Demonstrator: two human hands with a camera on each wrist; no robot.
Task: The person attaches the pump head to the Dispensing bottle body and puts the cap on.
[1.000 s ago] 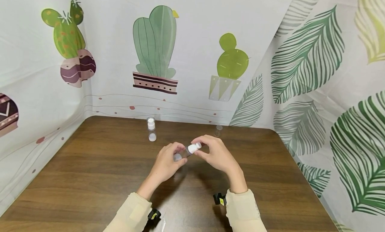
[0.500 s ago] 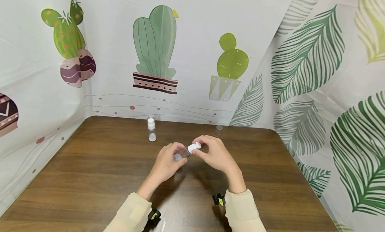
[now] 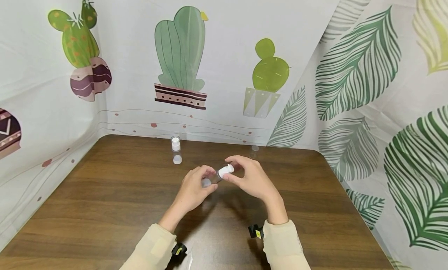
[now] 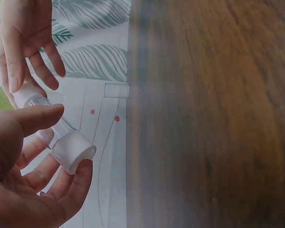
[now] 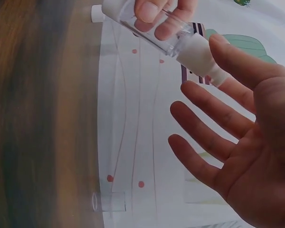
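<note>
My left hand point(image 3: 194, 188) grips the clear body of a small pump bottle point(image 5: 161, 45) near its white base point(image 4: 75, 149). The bottle is held tilted above the table, its white pump top point(image 3: 225, 171) pointing up and to the right. At that top, my right hand point(image 3: 252, 178) pinches the white collar between thumb and index finger. Its other fingers are spread out, away from the bottle, in the right wrist view. Part of the clear body is hidden behind the left fingers.
A second clear pump bottle point(image 3: 176, 155) with a white top and base stands upright at the back of the wooden table point(image 3: 122, 200). Behind the right hand, a clear cap point(image 3: 254, 149) stands near the back edge. Printed cloth point(image 3: 224, 68) hangs behind the table.
My right thumb and index finger have shifted slightly around the white pump top, whose nozzle looks a little turned. The left hand and the bottle's body have stayed in place.
</note>
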